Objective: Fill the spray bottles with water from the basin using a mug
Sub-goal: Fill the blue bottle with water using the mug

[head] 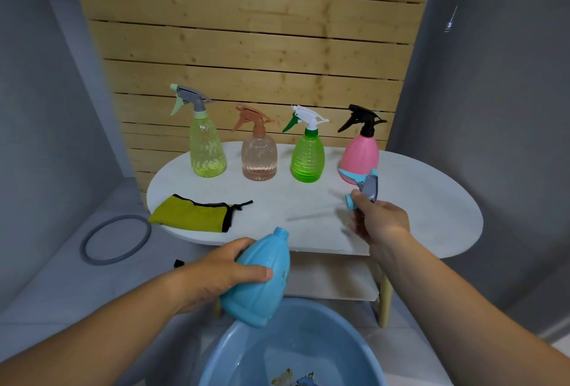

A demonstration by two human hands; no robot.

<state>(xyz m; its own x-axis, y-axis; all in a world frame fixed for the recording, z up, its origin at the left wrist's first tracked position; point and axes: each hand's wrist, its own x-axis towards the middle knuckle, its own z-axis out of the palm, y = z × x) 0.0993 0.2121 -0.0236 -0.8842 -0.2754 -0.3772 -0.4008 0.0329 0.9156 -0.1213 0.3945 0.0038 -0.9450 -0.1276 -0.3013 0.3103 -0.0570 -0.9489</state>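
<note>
Spray bottles are what this scene turns on: 4 stand capped in a row at the back of the white oval surface, well beyond both hands. They are a yellow-green bottle, a clear pinkish bottle, a green ribbed bottle and a pink bottle with a black trigger head.

A 5th, the blue bottle, has no cap. The left hand wraps it from the side, fingers curled firmly across its body, holding it tilted with the open neck pointing up and away, above the far rim of the blue basin. The basin sits on the floor directly below that hand, in front of the surface.

The right hand is closed around the blue bottle's spray head, a blue and grey trigger piece sticking up out of the fist, held over the surface just in front of the pink bottle. Its dip tube looks blurred.

A yellow-green cloth bag with black trim lies flat on the surface, beyond the left hand. A grey ring lies on the floor further to that side.
</note>
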